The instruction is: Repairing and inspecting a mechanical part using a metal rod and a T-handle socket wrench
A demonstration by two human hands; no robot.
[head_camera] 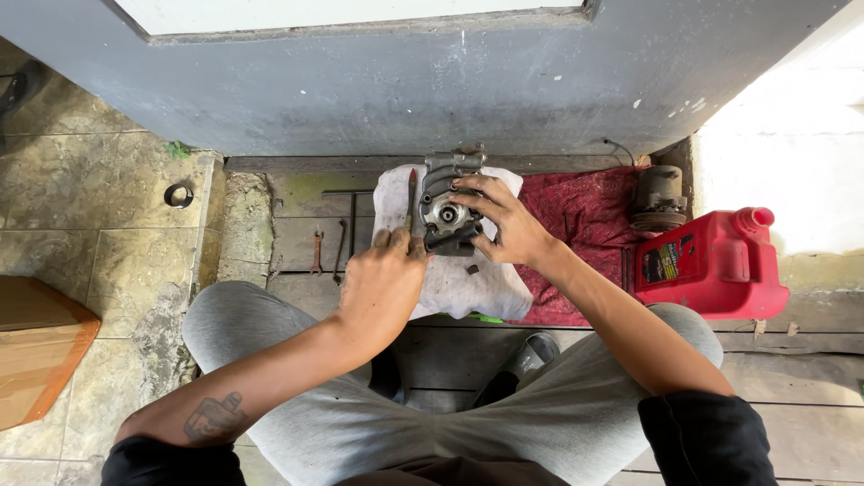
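A grey metal compressor-like machine part (447, 193) lies on a white cloth (468, 283) on a wooden floor in front of me. My right hand (506, 223) rests on the part, fingers spread over its round hub. My left hand (382, 283) is closed around the handle of a thin pointed tool (412, 193) with a red tip, held upright against the part's left side. I sit with both knees raised in grey trousers.
A red cloth (589, 225) lies right of the white one. A red plastic jug (711, 261) and a round metal part (659, 198) stand at the right. Wrenches (317, 252) lie at the left, a metal ring (178, 194) on the tiles, a grey wall behind.
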